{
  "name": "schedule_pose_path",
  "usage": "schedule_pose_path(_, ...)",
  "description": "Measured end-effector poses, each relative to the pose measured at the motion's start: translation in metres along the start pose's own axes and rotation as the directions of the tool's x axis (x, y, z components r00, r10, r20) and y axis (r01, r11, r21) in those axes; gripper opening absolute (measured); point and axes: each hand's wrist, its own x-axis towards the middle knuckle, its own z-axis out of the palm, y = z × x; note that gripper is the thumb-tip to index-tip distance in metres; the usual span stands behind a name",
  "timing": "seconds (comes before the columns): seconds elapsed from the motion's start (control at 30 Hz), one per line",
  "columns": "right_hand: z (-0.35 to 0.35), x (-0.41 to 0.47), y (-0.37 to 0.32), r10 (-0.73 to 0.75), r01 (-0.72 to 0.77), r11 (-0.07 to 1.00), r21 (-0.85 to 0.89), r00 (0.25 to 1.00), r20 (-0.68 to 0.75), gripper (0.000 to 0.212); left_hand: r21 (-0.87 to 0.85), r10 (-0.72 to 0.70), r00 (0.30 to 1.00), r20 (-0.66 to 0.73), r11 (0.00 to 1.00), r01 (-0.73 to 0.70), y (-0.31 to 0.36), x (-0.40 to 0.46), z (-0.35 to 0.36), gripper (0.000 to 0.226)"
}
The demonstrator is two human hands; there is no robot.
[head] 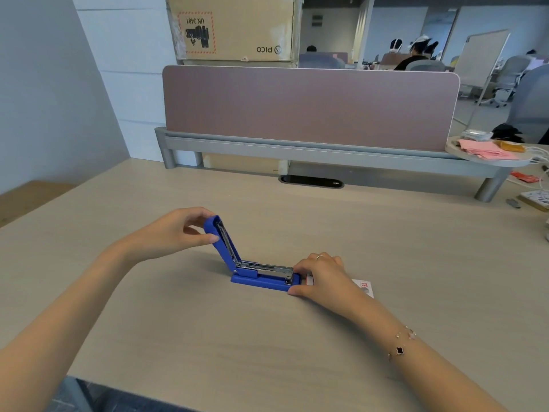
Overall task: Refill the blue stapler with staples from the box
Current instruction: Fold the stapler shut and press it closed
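Left hand (181, 230) pinching blue stapler (252, 270) lid open, right hand (322, 278) gripping its front

The stapler (261, 275) sits on the worktop (386, 233), near its middle, lid swung up at the left end. The left hand (178, 230) pinches the raised lid tip; the right hand (322, 278) grips the stapler's right end. Just behind that right hand, partly hidden, lies the staple box (364, 288). Along the worktop's far edge stands a partition screen (309, 108), and a cardboard box (234, 28) rises behind its left part. At the far right lies a tray (457, 154) on the rail.
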Motion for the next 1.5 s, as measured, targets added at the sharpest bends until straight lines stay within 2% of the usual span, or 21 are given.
schedule_pose_path(0.27,0.000,0.000,0.001,-0.007,0.007,1.000,0.002,1.000,0.004,0.033,-0.080,0.018,0.999,0.043,0.997,-0.015,0.009,0.011,0.027,0.017)
schedule_pose_path(0.4,0.000,-0.001,0.002,-0.010,0.010,1.000,0.026,1.000,-0.007,0.034,-0.106,0.038,0.998,0.054,0.994,-0.032,0.015,0.017,0.047,0.030)
schedule_pose_path(0.67,-0.001,-0.004,0.001,0.000,0.003,0.998,0.060,0.999,-0.042,0.028,0.034,0.106,0.983,0.149,0.993,-0.112,0.023,0.022,0.085,0.027)
schedule_pose_path(1.0,-0.005,-0.006,-0.003,0.003,0.001,0.996,0.092,0.999,-0.041,0.030,0.077,0.092,0.982,0.164,0.991,-0.105,0.019,0.026,0.086,0.029)
schedule_pose_path(1.17,-0.011,-0.007,-0.010,-0.007,0.048,0.976,0.211,0.982,-0.190,0.039,0.138,0.052,0.981,0.185,0.987,-0.078,0.017,0.027,0.080,0.024)
schedule_pose_path(1.23,-0.013,-0.006,-0.012,-0.011,0.064,0.971,0.231,0.974,-0.224,0.037,0.140,0.054,0.981,0.187,0.987,-0.081,0.018,0.027,0.080,0.024)
schedule_pose_path(1.33,-0.013,-0.005,-0.013,-0.025,0.068,0.979,0.190,0.975,-0.220,0.026,0.149,0.055,0.979,0.194,0.985,-0.085,0.018,0.027,0.081,0.025)
schedule_pose_path(1.5,-0.014,-0.003,-0.014,-0.061,0.082,0.992,0.100,0.978,-0.200,0.024,0.154,0.052,0.980,0.194,0.985,-0.083,0.015,0.029,0.083,0.027)
